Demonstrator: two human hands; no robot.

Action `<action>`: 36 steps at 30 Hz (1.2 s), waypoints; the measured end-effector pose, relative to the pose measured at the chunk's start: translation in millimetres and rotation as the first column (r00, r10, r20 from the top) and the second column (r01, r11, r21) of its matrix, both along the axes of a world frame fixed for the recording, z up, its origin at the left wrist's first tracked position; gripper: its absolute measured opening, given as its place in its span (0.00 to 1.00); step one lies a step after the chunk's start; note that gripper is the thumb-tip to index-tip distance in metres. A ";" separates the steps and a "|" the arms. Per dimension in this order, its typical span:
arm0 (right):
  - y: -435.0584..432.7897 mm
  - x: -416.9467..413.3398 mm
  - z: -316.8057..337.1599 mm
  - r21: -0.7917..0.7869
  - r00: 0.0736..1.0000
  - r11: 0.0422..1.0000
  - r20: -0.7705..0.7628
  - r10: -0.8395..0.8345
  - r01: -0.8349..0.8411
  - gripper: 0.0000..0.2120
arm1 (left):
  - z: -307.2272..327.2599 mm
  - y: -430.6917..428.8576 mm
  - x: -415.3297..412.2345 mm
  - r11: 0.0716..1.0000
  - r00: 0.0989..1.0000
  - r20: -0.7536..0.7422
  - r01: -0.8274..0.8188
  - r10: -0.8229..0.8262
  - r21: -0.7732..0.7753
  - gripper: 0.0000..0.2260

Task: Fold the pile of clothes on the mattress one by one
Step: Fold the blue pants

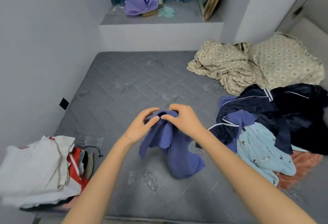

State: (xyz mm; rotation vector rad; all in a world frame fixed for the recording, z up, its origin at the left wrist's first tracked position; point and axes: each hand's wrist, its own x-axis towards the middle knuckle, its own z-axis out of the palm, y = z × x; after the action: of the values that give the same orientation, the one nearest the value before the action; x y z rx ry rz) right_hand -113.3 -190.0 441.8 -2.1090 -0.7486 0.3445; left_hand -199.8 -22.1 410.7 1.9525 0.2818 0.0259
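1. A person's left hand (142,126) and right hand (184,120) are meeting over the middle of the grey mattress (124,81). Both are pinching the top edge of a blue-violet garment (179,156) between thumb and curled fingers, and neither hand is lying flat or slack
2. The garment is hanging from that shared grip. Its upper part is bunching between the two hands, and its lower folds are sagging below the wrists and resting on the mattress. Lifting it by one edge is likely a way of letting the cloth drop straight so that a hem or waistband can be found
3. What kind of garment it is cannot be told, since it is crumpled and partly hidden behind the fingers
4. Just outside the right forearm, the unsorted pile (266,113) is waiting: dark navy pieces with white piping, a pale blue printed piece (260,152) and something coral underneath, all tumbled together on the right hand's side
5. Out past the left elbow, a stack of white and red clothes (35,167) is lying flatter. It is probably the finished side, which would have work running from right to left across the body
6. Farther off beyond the right hand, beige patterned bedding (248,64) is heaped against the wall, apart from the clothes
7. Judging by the pile's size, the task is looking well short of done, with this piece only at the opening-out step
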 end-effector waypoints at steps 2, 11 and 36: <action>11.5 2.1 6.9 0.033 0.999 0.999 -0.032 0.027 -0.026 0.21 | 4.3 -3.1 -4.2 0.998 0.998 0.009 0.068 -0.068 0.014 0.11; 26.1 29.8 22.9 -0.326 0.970 0.922 0.048 0.239 -0.211 0.13 | 32.4 49.5 -8.0 0.965 0.996 0.039 -0.090 0.083 0.246 0.06; 113.8 27.7 42.4 -0.155 0.959 0.988 -0.278 -0.048 0.004 0.10 | 131.4 271.1 -5.1 0.950 0.958 0.189 -0.250 0.215 0.186 0.05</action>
State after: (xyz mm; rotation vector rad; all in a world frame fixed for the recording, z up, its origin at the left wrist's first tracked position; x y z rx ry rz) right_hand -85.7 -76.1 484.3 -2.1488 -0.5400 0.6909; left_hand -204.9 249.0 542.1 2.0997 0.4111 0.3862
